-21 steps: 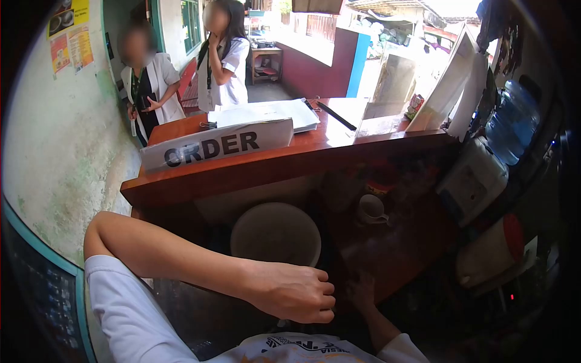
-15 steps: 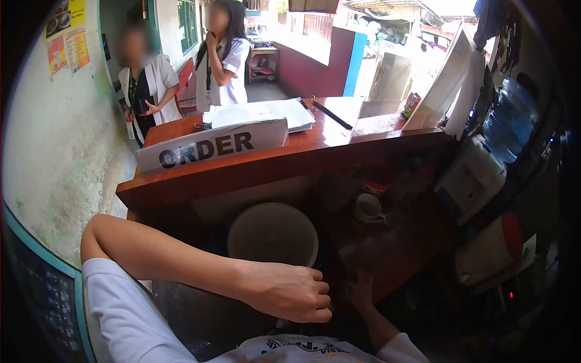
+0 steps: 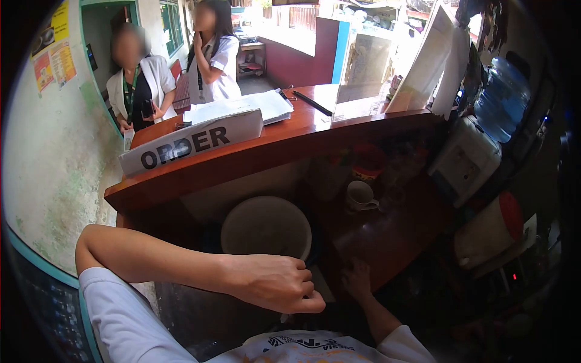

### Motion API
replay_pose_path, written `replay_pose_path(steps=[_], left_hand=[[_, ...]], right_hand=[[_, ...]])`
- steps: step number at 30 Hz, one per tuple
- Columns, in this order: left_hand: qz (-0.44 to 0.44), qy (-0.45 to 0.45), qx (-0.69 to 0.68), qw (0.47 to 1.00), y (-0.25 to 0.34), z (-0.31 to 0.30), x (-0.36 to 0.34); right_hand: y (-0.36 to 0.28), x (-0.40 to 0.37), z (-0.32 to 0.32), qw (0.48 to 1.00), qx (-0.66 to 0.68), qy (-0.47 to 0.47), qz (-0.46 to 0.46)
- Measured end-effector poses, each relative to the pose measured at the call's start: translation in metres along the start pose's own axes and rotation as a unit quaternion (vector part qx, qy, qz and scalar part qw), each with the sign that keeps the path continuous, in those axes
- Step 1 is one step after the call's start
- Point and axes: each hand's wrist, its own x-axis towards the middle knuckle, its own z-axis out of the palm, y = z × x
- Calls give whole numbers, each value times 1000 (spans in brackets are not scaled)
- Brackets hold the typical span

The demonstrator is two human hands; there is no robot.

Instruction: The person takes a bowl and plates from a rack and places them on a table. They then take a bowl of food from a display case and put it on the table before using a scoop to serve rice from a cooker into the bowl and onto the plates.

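Curls the left hand (image 3: 272,283) into a loose fist, nothing visible inside it; spreads the right hand (image 3: 357,279) flat on the dark worktop (image 3: 390,242). Holds the fist just beside the round white lid (image 3: 266,227), at its near rim. Could knock the cup (image 3: 361,195) beyond if swung wide. Crosses the left forearm over the body, elbow out.

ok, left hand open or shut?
Shut: left hand is curled into a loose fist by the bowl; holding anything, cannot tell.
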Motion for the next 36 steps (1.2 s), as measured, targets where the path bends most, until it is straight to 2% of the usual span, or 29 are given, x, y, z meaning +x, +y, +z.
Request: replay_pose_path(steps=[11, 17, 29, 36], left_hand=[[-14, -6, 12, 1000, 4, 1, 6], [16, -15, 73, 997, 9, 1, 7], [-2, 2, 68, 998, 6, 3, 1], [-15, -38, 33, 999, 5, 1, 0]], right_hand=[[-1, 0, -1, 999, 15, 27, -11], [0, 0, 0, 999, 8, 23, -23], [4, -1, 8, 999, 23, 24, -29], [6, 1, 8, 999, 28, 23, -24]])
